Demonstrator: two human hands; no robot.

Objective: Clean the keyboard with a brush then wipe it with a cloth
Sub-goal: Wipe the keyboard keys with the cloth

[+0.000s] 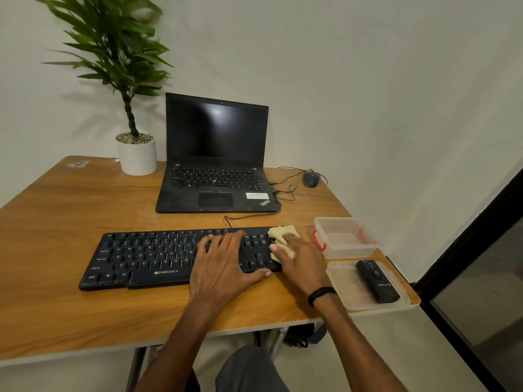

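Pressing cloth (283, 236) on keyboard's (141, 258) right edge, right hand (302, 264); left hand (223, 267) flat beside.

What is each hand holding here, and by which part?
Right hand presses the cloth flat on the right end of the keyboard, fingers over its middle; no clear grip. Left hand holds nothing, resting spread on the keys.

Plain white wall (339, 66) behind a warm brown wooden table (70, 250) on metal legs (137, 362), pale floor (424, 363) beneath, black-framed glass panel (486, 292) off its right edge
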